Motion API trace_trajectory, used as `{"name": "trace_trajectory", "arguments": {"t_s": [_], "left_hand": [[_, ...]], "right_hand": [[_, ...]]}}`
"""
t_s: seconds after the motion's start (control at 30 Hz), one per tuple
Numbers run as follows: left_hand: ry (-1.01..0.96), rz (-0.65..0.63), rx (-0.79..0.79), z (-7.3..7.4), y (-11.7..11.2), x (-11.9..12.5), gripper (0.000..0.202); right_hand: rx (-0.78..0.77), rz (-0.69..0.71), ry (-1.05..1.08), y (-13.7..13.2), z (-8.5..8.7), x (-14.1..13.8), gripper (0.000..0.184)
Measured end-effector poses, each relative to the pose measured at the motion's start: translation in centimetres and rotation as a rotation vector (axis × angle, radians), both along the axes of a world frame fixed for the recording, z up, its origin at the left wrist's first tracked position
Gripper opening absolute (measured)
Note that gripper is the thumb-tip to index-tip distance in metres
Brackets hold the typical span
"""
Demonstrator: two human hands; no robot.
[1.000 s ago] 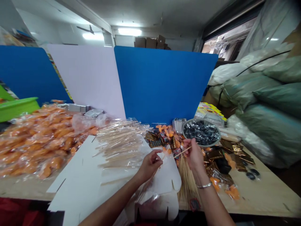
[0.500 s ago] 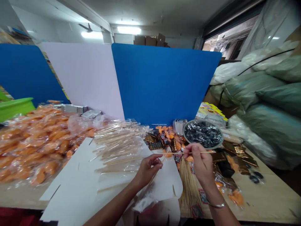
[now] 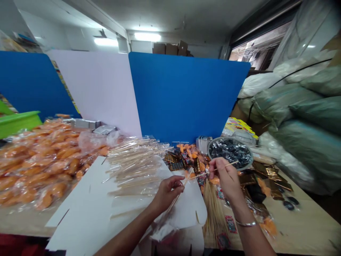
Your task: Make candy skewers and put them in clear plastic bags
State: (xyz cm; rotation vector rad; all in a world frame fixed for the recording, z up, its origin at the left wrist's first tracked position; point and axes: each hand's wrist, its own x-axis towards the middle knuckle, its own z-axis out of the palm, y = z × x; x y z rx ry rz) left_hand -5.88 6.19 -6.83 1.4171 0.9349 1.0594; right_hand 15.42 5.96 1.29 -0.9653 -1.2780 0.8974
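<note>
My right hand point(image 3: 226, 177) pinches a thin wooden skewer point(image 3: 223, 167) between its fingertips, above a scatter of orange sweets and packets. My left hand point(image 3: 167, 193) is closed on a second skewer point(image 3: 174, 199) over a white die-cut card point(image 3: 87, 209). The two hands are close, and an orange piece point(image 3: 189, 174) lies near the skewer tips. Beside my left hand lies a heap of cellophane-wrapped skewers point(image 3: 133, 170). Below my right hand stands a bundle of bamboo skewers point(image 3: 214, 213).
Bagged orange sweets point(image 3: 39, 163) cover the left of the wooden table point(image 3: 306, 224). A bowl of dark wrapped sweets point(image 3: 230, 152) and gold packets point(image 3: 274, 177) lie at right. Blue partitions point(image 3: 183, 96) stand behind, and large sacks point(image 3: 301, 117) are heaped at right.
My right hand has turned its skewer from a rising slant to level, then to a slant rising right. The view has shifted slightly.
</note>
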Motion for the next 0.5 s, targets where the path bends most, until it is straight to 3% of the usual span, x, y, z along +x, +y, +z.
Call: {"name": "trace_trajectory", "arguments": {"t_s": [0.1,0.3,0.5], "left_hand": [[0.018,-0.003,0.019,0.1,-0.1,0.1,0.031],[0.022,-0.054,0.042,0.4,-0.3,0.0,0.030],[0.034,-0.078,0.039,1.2,-0.7,0.4,0.028]], "right_hand": [[-0.025,0.028,-0.003,0.6,0.0,-0.2,0.032],[0.014,-0.056,0.042,0.7,0.5,0.3,0.030],[-0.069,0.108,-0.027,0.8,0.0,0.3,0.032]]}}
